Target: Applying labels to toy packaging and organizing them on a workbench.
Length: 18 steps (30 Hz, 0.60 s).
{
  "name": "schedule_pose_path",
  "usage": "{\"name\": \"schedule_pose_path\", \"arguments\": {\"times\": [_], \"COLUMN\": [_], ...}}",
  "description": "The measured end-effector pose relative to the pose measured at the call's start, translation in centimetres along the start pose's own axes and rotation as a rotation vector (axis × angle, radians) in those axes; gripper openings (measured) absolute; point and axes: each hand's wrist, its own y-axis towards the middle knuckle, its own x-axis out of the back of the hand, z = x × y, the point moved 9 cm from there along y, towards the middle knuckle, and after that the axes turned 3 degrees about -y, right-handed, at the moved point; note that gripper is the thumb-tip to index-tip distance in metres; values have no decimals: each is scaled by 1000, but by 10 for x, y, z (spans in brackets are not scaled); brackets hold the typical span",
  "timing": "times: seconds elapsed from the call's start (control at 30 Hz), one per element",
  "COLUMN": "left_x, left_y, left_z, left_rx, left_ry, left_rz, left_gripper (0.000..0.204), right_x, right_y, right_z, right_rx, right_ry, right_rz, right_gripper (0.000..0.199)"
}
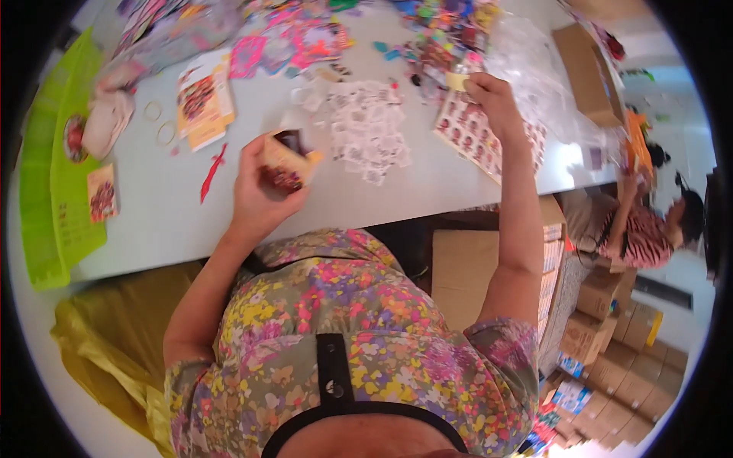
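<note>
My left hand [263, 195] is wrapped round a small printed cardboard box [284, 164], held above the table with its top flap up. The opening faces upward and looks dark inside. Out to the right, my right hand [492, 103] pinches a small pale yellow piece [456, 82] at its fingertips; its exact kind is too small to tell. Below that hand lies a sheet of printed stickers [469, 131]. Between both hands spreads a pile of small clear packets [370, 126] with dark print.
Flattened printed boxes [200, 99] and a red strip [214, 172] lie at left, beside a green plastic basket [57, 191]. Pink packets [294, 42] and colourful trinkets [450, 30] fill the far side. Clear plastic bags [527, 61] and a carton [588, 76] stand right. Another person [649, 229] sits beyond.
</note>
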Motion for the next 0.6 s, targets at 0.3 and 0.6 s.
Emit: {"name": "schedule_pose_path", "arguments": {"times": [0.3,0.6], "left_x": [-13,-12], "left_y": [17,6], "left_z": [-24,-23], "left_rx": [-117,-250], "left_ry": [277,495], "left_rz": [-74,-91], "left_gripper": [69,72], "right_x": [-171,-214], "right_y": [-101,-121], "right_z": [157,172], "right_rx": [548,801], "right_ry": [-139,-812], "right_rz": [218,199], "right_gripper": [9,19]}}
